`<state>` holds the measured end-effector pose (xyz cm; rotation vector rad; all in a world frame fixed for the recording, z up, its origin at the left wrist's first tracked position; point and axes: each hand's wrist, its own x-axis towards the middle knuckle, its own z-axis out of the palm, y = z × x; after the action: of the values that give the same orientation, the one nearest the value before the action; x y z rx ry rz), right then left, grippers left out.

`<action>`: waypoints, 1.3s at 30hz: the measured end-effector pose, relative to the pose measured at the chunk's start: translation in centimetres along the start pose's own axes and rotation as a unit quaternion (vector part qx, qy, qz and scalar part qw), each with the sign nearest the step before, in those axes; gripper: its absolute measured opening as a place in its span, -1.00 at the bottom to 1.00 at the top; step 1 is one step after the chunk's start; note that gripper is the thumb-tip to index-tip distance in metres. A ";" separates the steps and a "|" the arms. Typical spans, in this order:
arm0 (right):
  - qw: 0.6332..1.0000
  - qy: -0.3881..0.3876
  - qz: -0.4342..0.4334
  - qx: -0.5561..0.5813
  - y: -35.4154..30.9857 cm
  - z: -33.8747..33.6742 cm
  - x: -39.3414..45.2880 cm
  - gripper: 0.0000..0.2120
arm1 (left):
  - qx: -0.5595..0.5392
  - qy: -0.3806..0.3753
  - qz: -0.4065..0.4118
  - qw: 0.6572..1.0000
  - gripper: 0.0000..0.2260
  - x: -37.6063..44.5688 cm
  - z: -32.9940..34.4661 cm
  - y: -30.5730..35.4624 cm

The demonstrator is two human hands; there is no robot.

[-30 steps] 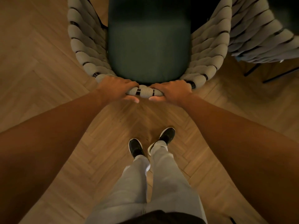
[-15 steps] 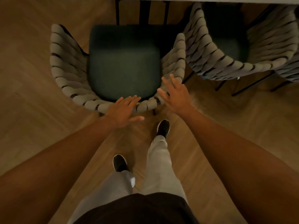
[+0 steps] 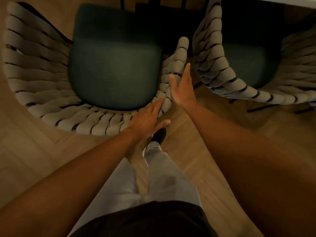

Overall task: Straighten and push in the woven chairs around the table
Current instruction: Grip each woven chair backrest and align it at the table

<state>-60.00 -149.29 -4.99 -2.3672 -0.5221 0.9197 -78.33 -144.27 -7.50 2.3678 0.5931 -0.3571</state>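
— Herringbone wood floor (image 3: 213,139) all round, and what sits on it?

— Two woven chairs side by side. The nearer woven chair (image 3: 95,122) has a dark green seat cushion (image 3: 114,72) inside its curved rope back; the second woven chair (image 3: 227,79) stands just to its right, its own cushion dark and hard to make out. A pale worktop edge (image 3: 290,2) shows at the far top right, with the chairs' fronts reaching toward it.

— And where do your fingers lie?

— On the nearer chair's right rear corner. My left hand (image 3: 147,120) lies flat on the back rim, fingers (image 3: 159,104) straight and together, thumb out over the floor. My right hand (image 3: 183,88) stands on edge against the outside of the right arm, fingers straight and pointing forward, thumb touching the rope. Neither hand grips anything.

— Anything below?

— Grey trousers (image 3: 164,173) and one dark shoe (image 3: 159,135) just behind the chair.
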 end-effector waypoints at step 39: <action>0.989 0.020 -0.098 -0.106 -4.8 -2.5 12.4 -0.30 | -0.007 0.125 0.030 0.992 -0.37 10.2 -3.7 1.3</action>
<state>-50.38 -139.87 -6.63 -2.4611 -0.8561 0.7590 -68.54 -139.51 -8.11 2.4288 0.6340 -0.0280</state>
